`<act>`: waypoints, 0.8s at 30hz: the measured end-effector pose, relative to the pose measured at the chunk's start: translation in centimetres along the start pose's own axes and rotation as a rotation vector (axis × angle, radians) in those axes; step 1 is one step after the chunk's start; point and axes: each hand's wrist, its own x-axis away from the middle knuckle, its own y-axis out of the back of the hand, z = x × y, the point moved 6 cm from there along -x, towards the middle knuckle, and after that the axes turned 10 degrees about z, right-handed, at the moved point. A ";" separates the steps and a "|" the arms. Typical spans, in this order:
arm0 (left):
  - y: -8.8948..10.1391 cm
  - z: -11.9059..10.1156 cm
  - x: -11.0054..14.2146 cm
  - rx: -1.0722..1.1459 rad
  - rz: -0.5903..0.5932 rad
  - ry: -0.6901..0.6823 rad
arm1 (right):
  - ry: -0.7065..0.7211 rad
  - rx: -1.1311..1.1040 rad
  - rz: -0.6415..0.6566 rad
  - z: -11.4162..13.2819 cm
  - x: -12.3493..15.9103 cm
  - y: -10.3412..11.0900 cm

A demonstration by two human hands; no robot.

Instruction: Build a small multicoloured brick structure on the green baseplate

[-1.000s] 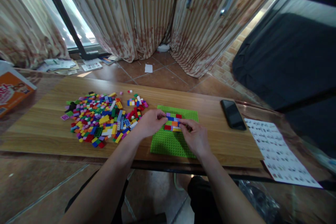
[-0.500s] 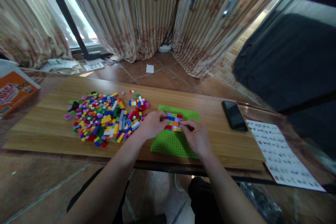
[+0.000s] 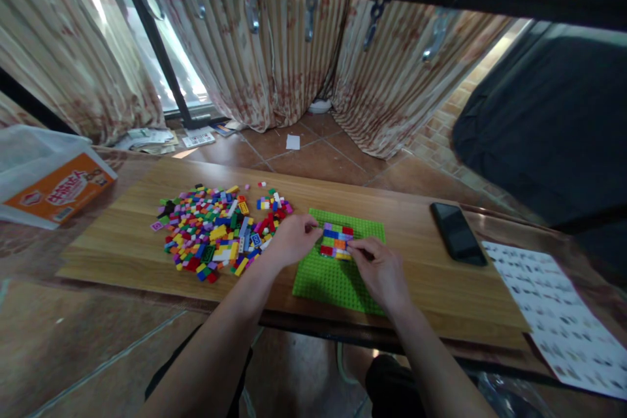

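Note:
A flat patch of multicoloured toy bricks (image 3: 336, 241), with blue, red, orange, purple and yellow pieces, sits on the upper part of a green studded baseplate (image 3: 337, 284). My left hand (image 3: 295, 240) is curled closed at the patch's left side, its thumb and forefinger close to the edge. Whatever those fingers hold, if anything, is hidden. On the right side, my right hand (image 3: 379, 268) pinches at a small purplish brick on the patch's edge, fingertips touching it. Left of the baseplate lies a large heap of loose bricks (image 3: 218, 233).
The wooden board (image 3: 127, 255) carries all this. A black phone (image 3: 458, 233) lies to the right, beside a printed sheet (image 3: 563, 313) with rows of small pictures. A white and orange bag (image 3: 63, 186) stands at the far left. Curtains (image 3: 274, 72) hang behind.
The view has shifted, so everything appears lower and farther right. My left hand has drawn slightly away from the brick patch; my right hand stays at its right edge.

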 end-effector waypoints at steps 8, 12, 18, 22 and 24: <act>4.6 3.6 0.7 -0.140 -0.194 0.187 | 0.048 0.025 -0.079 0.9 0.3 0.9; 6.8 5.4 1.6 -0.282 -0.275 0.352 | 0.074 0.040 -0.084 1.5 0.3 0.8; 8.4 6.9 1.5 -0.352 -0.387 0.423 | 0.074 0.043 -0.075 1.5 0.4 0.3; 8.5 7.0 -0.3 -0.375 -0.446 0.336 | 0.059 0.053 -0.067 1.6 0.2 0.2; 8.2 7.0 -1.3 -0.418 -0.434 0.285 | 0.057 0.050 -0.063 1.6 0.1 0.1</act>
